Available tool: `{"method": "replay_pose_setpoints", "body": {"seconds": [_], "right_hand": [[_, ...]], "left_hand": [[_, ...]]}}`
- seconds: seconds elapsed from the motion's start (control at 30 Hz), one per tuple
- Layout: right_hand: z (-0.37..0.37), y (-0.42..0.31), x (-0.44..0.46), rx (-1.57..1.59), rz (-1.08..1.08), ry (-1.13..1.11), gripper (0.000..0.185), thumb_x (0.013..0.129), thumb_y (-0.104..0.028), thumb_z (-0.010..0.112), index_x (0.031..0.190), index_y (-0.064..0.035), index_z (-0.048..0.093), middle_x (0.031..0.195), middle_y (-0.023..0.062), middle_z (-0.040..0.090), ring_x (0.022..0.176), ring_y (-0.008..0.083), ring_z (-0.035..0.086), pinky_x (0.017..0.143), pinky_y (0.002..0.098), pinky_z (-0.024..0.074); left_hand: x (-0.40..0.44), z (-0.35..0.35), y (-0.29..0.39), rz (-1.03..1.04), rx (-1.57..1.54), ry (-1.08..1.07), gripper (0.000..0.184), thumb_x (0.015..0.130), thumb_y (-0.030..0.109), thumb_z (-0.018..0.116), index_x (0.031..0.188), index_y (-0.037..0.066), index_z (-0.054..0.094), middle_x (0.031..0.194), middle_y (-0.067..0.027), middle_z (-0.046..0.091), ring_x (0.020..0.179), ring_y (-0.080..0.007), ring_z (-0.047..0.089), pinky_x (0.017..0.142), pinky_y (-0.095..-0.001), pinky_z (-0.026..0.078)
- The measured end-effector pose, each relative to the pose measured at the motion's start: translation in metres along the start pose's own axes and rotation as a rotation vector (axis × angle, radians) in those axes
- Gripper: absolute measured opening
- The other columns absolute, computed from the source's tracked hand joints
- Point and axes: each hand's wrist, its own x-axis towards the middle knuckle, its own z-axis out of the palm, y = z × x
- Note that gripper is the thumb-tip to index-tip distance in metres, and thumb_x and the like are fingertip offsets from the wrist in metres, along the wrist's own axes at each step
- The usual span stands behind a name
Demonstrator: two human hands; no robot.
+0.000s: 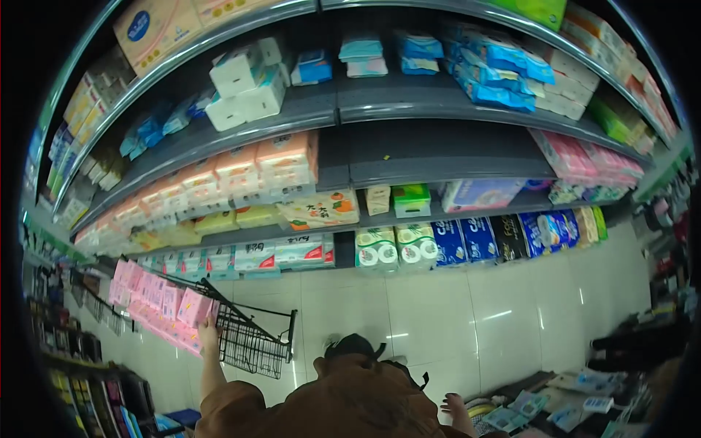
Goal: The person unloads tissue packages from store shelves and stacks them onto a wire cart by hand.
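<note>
My left hand (209, 334) reaches out at the left, its fingers closed against the end of a pink tissue pack (194, 307). More pink packs (150, 290) are stacked beside it in a black wire shopping cart (252, 343). The fingertips are small and partly hidden by the pack. Down at the lower right, my right hand (453, 404) hangs beside my body with fingers slightly apart and nothing in them. It is nearest to a low display of flat packets (526, 405).
Shelves ahead carry orange tissue packs (285, 157), blue wipes packets (496, 69) and white packs (248, 95). Green and blue paper rolls (418, 247) stand along the bottom shelf. A tiled floor (438, 310) lies between. Another rack (95, 394) stands lower left.
</note>
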Motion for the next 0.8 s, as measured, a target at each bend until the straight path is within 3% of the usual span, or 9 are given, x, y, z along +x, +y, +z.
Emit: {"method": "replay_pose_setpoints", "body": {"seconds": [0.13, 0.23, 0.33, 0.4, 0.47, 0.53, 0.57, 0.67, 0.8], "right_hand": [[-0.067, -0.078, 0.046, -0.267, -0.005, 0.04, 0.044, 0.096, -0.024, 0.057, 0.137, -0.01, 0.051, 0.114, 0.0163, 0.063, 0.088, 0.0355, 0.067, 0.073, 0.0506, 0.0558], [-0.072, -0.154, 0.067, -0.29, -0.06, 0.044, 0.044, 0.094, -0.023, 0.056, 0.136, -0.01, 0.052, 0.115, 0.0162, 0.063, 0.089, 0.0355, 0.067, 0.074, 0.0503, 0.0543], [-0.045, -0.228, 0.084, -0.312, -0.186, -0.01, 0.043, 0.094, -0.023, 0.056, 0.134, -0.0089, 0.054, 0.112, 0.0144, 0.064, 0.09, 0.0323, 0.067, 0.074, 0.0485, 0.0535], [-0.02, -0.271, 0.077, -0.269, -0.318, -0.045, 0.041, 0.095, -0.026, 0.059, 0.132, -0.009, 0.055, 0.111, 0.0108, 0.066, 0.087, 0.025, 0.067, 0.072, 0.0388, 0.0535], [-0.003, -0.31, 0.056, -0.23, -0.365, -0.13, 0.044, 0.095, -0.025, 0.062, 0.135, -0.0085, 0.055, 0.112, 0.0088, 0.067, 0.088, 0.0213, 0.067, 0.073, 0.0357, 0.0539], [0.011, -0.346, 0.036, -0.289, -0.402, -0.178, 0.046, 0.095, -0.024, 0.063, 0.138, -0.0079, 0.055, 0.111, 0.0087, 0.067, 0.09, 0.0214, 0.068, 0.076, 0.0359, 0.0545], [0.013, -0.358, 0.031, -0.289, -0.43, -0.183, 0.046, 0.095, -0.024, 0.063, 0.138, -0.0077, 0.055, 0.111, 0.0089, 0.067, 0.09, 0.0222, 0.068, 0.077, 0.0363, 0.0546], [0.003, -0.378, 0.04, -0.282, -0.437, -0.165, 0.046, 0.095, -0.028, 0.064, 0.135, -0.0069, 0.056, 0.11, 0.0093, 0.067, 0.091, 0.0232, 0.068, 0.078, 0.0384, 0.0551], [-0.048, -0.356, 0.092, -0.29, -0.328, -0.148, 0.042, 0.094, -0.031, 0.065, 0.128, -0.0079, 0.059, 0.109, 0.0101, 0.067, 0.091, 0.0245, 0.068, 0.075, 0.0424, 0.0553]], "left_hand": [[-0.084, -0.001, 0.035, 0.065, 0.196, -0.025, 0.048, 0.103, 0.042, 0.058, 0.099, -0.005, 0.067, 0.071, -0.0056, 0.06, 0.058, -0.0123, 0.054, 0.053, -0.0293, 0.043], [-0.097, 0.021, 0.032, 0.149, 0.32, 0.151, 0.048, 0.103, 0.043, 0.057, 0.103, -0.003, 0.072, 0.071, -0.0058, 0.061, 0.065, -0.0152, 0.056, 0.062, -0.0295, 0.045], [-0.116, 0.038, 0.092, -0.038, 0.353, -0.087, 0.052, 0.1, 0.046, 0.059, 0.111, -0.003, 0.072, 0.077, -0.0105, 0.067, 0.074, -0.0216, 0.063, 0.07, -0.0333, 0.049], [-0.08, 0.043, 0.077, 0.019, 0.598, -0.152, 0.058, 0.094, 0.049, 0.064, 0.118, -0.004, 0.071, 0.099, -0.0175, 0.076, 0.096, -0.0254, 0.072, 0.087, -0.0383, 0.052], [-0.056, 0.064, 0.076, 0.112, 0.416, -0.235, 0.058, 0.091, 0.048, 0.069, 0.109, -0.007, 0.072, 0.094, -0.0206, 0.076, 0.092, -0.0266, 0.073, 0.082, -0.0404, 0.054], [0.007, 0.075, 0.013, -0.055, 0.616, -0.148, 0.064, 0.087, 0.055, 0.07, 0.102, -0.007, 0.074, 0.094, -0.0284, 0.073, 0.096, -0.0421, 0.072, 0.083, -0.0472, 0.054], [-0.016, 0.086, 0.072, -0.059, 0.761, -0.141, 0.069, 0.086, 0.061, 0.067, 0.102, -0.005, 0.074, 0.095, -0.0324, 0.071, 0.102, -0.0478, 0.069, 0.087, -0.0496, 0.053], [0.002, 0.113, 0.08, -0.021, 0.635, -0.09, 0.078, 0.091, 0.071, 0.054, 0.102, -0.004, 0.075, 0.092, -0.0319, 0.071, 0.099, -0.0464, 0.069, 0.087, -0.0509, 0.052], [0.014, 0.146, 0.116, -0.131, 0.563, -0.049, 0.086, 0.093, 0.077, 0.04, 0.087, -0.001, 0.075, 0.079, -0.0243, 0.071, 0.086, -0.0412, 0.071, 0.078, -0.0497, 0.053]]}}
